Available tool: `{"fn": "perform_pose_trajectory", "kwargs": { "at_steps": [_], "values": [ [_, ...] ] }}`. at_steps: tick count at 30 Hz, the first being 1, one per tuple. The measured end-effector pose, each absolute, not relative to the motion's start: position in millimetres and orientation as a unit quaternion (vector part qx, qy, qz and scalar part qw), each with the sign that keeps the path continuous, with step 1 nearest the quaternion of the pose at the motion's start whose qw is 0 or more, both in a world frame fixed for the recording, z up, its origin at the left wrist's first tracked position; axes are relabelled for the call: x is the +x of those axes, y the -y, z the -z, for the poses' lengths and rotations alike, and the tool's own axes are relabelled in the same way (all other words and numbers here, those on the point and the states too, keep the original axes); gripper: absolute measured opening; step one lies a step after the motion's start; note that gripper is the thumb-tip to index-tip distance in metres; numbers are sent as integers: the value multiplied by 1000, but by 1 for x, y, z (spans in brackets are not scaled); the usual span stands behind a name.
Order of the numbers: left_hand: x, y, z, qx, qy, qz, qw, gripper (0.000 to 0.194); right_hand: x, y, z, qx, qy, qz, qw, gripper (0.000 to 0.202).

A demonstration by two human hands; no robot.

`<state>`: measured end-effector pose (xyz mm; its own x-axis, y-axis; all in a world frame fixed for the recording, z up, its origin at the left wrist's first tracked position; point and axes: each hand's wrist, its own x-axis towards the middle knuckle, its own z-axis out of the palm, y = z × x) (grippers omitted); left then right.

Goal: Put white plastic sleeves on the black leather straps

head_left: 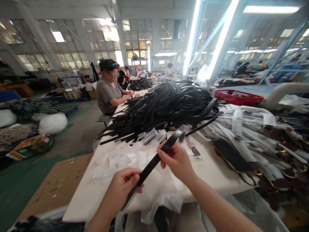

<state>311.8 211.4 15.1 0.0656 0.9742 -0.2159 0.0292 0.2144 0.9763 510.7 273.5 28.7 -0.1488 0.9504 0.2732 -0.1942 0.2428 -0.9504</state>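
Both my hands hold one black strap (154, 160) above the white table (212, 170). My left hand (125, 185) pinches its lower end near the table's front edge. My right hand (177, 161) grips it higher up, and its far end rises toward the big heap of black straps (166, 108). Several clear plastic sleeves (127, 153) lie crumpled under the strap.
Wrapped straps with gold buckles (265, 141) are piled at the right, a dark phone (231, 156) beside them. A red basket (238, 97) stands behind. A seated person (109, 88) works at the table's far left. Cardboard (55, 183) and sacks (51, 123) lie on the floor.
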Motion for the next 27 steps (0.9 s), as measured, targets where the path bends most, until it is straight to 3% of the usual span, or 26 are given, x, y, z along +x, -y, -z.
{"fn": "perform_pose_trajectory", "kwargs": {
  "at_steps": [4, 7, 12, 17, 27],
  "values": [
    [295, -207, -4, 413, -494, -435, 629, 64, 511, -285, -17, -344, 554, -524, 548, 27],
    [287, -204, 2, 483, -520, -380, 593, 80, 512, -286, -16, -346, 553, -529, 543, 26],
    [299, -204, 14, 621, -599, -292, 413, 34, 511, -283, -21, -336, 536, -553, 542, 21],
    [317, -209, 20, 630, -647, -311, 297, 42, 501, -271, -19, -298, 519, -608, 522, 22],
    [322, -196, 8, 686, -658, -239, 200, 29, 511, -247, -3, -218, 536, -682, 448, 21]
  ]
}}
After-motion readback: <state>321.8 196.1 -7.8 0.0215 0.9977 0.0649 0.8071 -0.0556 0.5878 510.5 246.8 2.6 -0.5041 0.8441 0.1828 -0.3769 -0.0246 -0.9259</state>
